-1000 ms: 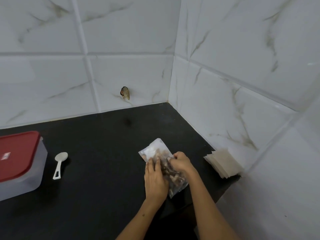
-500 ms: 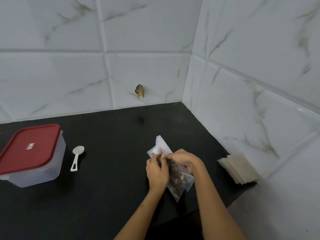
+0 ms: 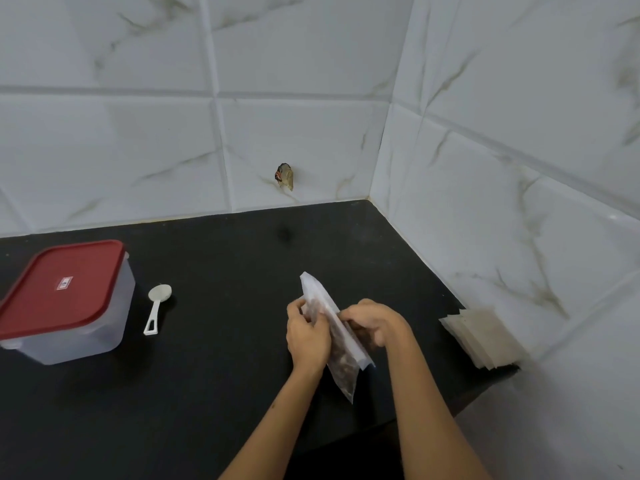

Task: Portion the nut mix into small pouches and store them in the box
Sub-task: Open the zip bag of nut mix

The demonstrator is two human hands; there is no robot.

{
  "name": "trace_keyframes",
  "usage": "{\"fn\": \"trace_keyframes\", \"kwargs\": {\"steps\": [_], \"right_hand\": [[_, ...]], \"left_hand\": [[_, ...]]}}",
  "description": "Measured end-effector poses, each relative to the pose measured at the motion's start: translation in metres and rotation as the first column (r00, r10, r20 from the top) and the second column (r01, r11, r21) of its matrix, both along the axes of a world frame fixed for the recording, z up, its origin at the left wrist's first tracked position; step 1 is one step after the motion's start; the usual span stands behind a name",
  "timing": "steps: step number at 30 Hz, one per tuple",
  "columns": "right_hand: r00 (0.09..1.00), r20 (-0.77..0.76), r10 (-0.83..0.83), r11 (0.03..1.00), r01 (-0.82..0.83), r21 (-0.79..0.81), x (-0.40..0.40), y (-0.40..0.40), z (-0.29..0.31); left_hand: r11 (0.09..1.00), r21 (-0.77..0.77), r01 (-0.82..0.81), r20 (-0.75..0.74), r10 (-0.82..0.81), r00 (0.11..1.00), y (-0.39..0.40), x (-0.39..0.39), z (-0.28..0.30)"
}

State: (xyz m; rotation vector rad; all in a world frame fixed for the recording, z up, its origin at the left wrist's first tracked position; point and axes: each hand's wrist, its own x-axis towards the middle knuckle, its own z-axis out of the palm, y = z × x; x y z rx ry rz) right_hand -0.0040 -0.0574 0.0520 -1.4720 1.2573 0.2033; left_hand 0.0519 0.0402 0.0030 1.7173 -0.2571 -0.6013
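Above black worktop (image 3: 207,341), both hands (image 3: 308,336) (image 3: 375,323) pinch the tilted nut bag (image 3: 341,362); a sudden tear could spill nuts.

Red-lidded box (image 3: 62,296), white spoon (image 3: 157,308), black counter (image 3: 225,358), seemingly beige pouches (image 3: 485,337).

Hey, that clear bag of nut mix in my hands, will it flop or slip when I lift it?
The bag of nut mix probably flops: thin film, sagging below both hands. Its dark contents sit low, so likely bottom-heavy. The smooth plastic may slip.
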Motion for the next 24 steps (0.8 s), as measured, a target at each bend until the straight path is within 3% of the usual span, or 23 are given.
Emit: {"fn": "trace_keyframes", "kwargs": {"steps": [8,14,19,24], "right_hand": [[0.995,0.083,-0.06,0.99,0.07,-0.119,0.003,0.0,0.009],[0.983,0.175,-0.056,0.985,0.083,-0.153,-0.003,0.004,0.034],[0.977,0.213,0.029,0.979,0.015,-0.204,0.0,0.009,0.042],[0.964,0.259,0.062,0.974,-0.002,-0.226,0.001,0.017,0.041]], "left_hand": [[0.993,0.112,0.03,0.215,-0.053,0.975,0.0,0.002,0.007],[0.995,0.033,0.093,0.378,-0.099,0.92,0.005,0.002,0.02],[0.983,-0.027,0.18,0.25,-0.167,0.954,0.004,0.004,0.024],[0.982,-0.153,0.114,0.087,-0.102,0.991,0.006,0.006,0.028]]}}
